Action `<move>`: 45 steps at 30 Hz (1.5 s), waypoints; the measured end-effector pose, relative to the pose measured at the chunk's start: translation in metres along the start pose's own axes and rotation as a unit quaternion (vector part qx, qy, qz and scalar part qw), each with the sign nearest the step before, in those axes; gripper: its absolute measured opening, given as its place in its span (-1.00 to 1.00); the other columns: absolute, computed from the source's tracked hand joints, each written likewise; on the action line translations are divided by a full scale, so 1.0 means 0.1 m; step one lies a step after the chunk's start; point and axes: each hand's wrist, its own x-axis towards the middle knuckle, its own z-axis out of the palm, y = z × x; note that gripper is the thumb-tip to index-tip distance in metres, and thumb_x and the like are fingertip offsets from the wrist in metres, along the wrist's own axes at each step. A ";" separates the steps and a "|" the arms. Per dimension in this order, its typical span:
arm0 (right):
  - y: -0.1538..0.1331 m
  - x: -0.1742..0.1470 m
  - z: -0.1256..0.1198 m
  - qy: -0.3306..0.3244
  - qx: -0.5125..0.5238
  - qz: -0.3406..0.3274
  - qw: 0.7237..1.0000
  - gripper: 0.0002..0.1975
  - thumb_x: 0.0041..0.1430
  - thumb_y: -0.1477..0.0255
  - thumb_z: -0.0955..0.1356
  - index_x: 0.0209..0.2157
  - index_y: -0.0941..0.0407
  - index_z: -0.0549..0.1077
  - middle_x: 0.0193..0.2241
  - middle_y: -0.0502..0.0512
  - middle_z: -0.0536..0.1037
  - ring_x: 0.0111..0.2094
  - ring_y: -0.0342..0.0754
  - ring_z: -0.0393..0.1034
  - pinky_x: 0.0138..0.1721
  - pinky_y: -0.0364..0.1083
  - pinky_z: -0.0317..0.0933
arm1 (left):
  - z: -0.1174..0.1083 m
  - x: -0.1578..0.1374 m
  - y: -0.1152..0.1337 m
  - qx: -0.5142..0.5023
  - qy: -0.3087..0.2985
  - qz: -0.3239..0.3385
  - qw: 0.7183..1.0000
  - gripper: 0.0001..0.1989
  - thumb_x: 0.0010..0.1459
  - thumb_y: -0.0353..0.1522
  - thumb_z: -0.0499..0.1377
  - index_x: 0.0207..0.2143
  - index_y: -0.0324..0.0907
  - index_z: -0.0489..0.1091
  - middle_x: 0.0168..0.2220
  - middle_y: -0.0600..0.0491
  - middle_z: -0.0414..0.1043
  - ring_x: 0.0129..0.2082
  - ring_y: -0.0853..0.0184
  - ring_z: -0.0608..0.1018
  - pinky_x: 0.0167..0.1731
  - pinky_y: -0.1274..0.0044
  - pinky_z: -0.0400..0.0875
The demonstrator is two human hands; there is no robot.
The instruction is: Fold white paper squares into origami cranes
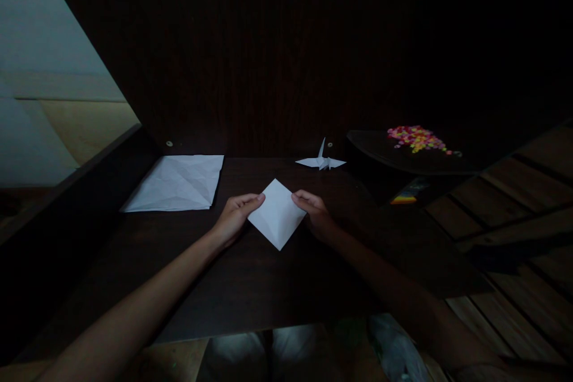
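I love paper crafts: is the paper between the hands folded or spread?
Folded, it seems: the held paper is a compact diamond, smaller than the sheets nearby.

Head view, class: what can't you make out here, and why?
All in the head view:
- Underside of the folded white paper: faces away from the camera.
- Fingertips behind it, left hand and right hand: hidden by the paper.
- Shapes of single colourful pieces: too small, blurred.
- Rest of the pale plastic: cut off by the bottom edge.
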 end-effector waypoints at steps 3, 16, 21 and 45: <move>-0.01 -0.01 0.01 -0.006 0.029 0.027 0.999 -0.70 -0.10 0.20 0.46 -0.55 0.14 0.40 -0.58 -0.05 0.41 -0.52 -0.15 0.26 -0.45 -0.16 0.09 | 0.00 -0.01 0.02 -0.027 -0.019 -0.011 0.999 -0.67 -0.11 -0.18 0.37 -0.43 -0.29 0.53 -0.48 0.02 0.52 -0.49 0.39 0.48 -0.43 0.59 0.27; 0.00 0.08 -0.10 -0.016 -0.056 -0.033 0.998 -0.59 -0.18 0.28 0.51 -0.26 0.12 0.44 -0.58 -0.07 0.45 -0.54 -0.15 0.32 -0.51 -0.16 0.18 | -0.09 0.07 0.00 0.021 0.005 -0.006 1.000 -0.59 -0.18 -0.15 0.40 -0.37 -0.31 0.54 -0.46 -0.03 0.55 -0.48 0.34 0.50 -0.41 0.54 0.32; 0.05 0.12 -0.14 -0.016 -0.128 -0.076 0.989 -0.67 -0.10 0.24 0.47 -0.31 0.11 0.43 -0.57 -0.04 0.44 -0.55 -0.13 0.31 -0.59 -0.17 0.18 | -0.15 0.13 -0.04 0.071 -0.015 -0.009 0.997 -0.54 -0.14 -0.13 0.37 -0.29 -0.32 0.52 -0.41 -0.06 0.56 -0.46 0.31 0.53 -0.40 0.52 0.36; 0.04 0.07 -0.28 -0.160 -0.572 -0.290 0.751 -0.54 0.01 0.45 0.37 0.01 0.09 0.44 0.02 0.17 0.46 -0.07 0.14 0.20 -0.07 0.18 0.20 | -0.41 0.10 0.13 0.531 -0.161 0.246 0.794 -0.45 -0.15 -0.09 0.36 -0.11 -0.17 0.50 -0.04 -0.14 0.49 -0.11 0.12 0.48 -0.03 0.34 0.31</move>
